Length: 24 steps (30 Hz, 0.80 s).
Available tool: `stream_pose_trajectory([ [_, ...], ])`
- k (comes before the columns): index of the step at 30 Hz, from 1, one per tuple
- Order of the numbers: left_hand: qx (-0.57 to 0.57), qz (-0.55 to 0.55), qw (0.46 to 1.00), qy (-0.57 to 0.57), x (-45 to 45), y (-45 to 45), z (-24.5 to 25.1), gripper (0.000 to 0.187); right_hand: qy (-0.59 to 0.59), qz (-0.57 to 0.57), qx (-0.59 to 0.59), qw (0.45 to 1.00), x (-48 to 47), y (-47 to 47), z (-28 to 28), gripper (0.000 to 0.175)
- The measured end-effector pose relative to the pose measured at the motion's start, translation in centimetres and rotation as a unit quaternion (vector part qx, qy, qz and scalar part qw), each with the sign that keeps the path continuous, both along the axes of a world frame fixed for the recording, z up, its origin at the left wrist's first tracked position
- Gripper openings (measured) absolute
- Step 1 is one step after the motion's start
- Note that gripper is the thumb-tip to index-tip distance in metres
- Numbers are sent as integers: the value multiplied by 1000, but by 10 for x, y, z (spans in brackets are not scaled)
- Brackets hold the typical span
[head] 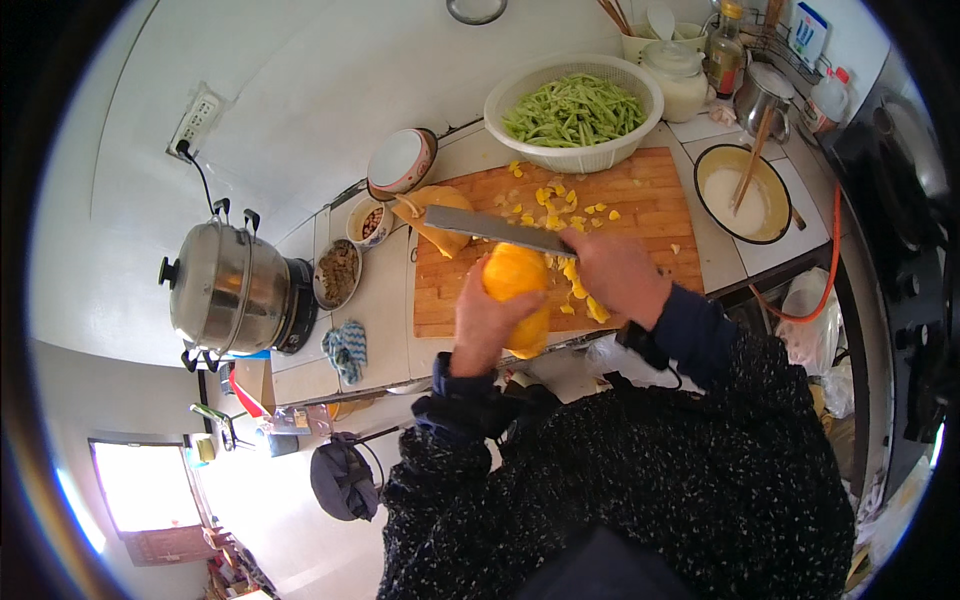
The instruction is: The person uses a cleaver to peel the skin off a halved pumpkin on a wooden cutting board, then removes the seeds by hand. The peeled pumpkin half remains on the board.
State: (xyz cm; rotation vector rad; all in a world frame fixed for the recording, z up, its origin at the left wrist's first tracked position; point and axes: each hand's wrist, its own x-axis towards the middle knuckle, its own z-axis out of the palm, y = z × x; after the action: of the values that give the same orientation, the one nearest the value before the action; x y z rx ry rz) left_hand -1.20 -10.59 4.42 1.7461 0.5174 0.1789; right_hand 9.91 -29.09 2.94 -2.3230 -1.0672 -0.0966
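Observation:
My left hand [487, 315] grips a peeled orange pumpkin piece [517, 271] and holds it up at the near edge of a wooden cutting board [652, 202]. In my right hand [619, 274] is a cleaver [495, 229], its broad blade reaching left just above the top of the pumpkin; whether blade and flesh touch, I cannot tell. The cleaver's handle is hidden by my fingers. Behind the blade rests an unpeeled pumpkin piece [442, 210] with its stem, at the board's left. Yellow peel scraps [559, 214] lie scattered over the board.
A white colander [499, 135] of green strips stands behind the board. To the right is an enamel bowl [701, 176] of pale batter with chopsticks. Left are a small bowl of nuts [371, 223], a dish of dark food [337, 274], a cloth [345, 351] and a steamer pot [225, 289].

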Motion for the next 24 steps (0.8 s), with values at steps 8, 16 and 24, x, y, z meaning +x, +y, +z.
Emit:
stream_pose_trajectory([
  [8, -99, -105, 988, -61, 4, 38, -10, 77, -76, 17, 143, 987, -14, -14, 18, 38],
  [16, -392, -24, 911, -128, -7, 89, -48, 77, -173, 20, 82, 981, -47, 17, 46, 47],
  [24, -223, -172, 954, -103, -18, 102, -12, 78, -192, 27, 62, 979, -64, 46, 46, 52],
])
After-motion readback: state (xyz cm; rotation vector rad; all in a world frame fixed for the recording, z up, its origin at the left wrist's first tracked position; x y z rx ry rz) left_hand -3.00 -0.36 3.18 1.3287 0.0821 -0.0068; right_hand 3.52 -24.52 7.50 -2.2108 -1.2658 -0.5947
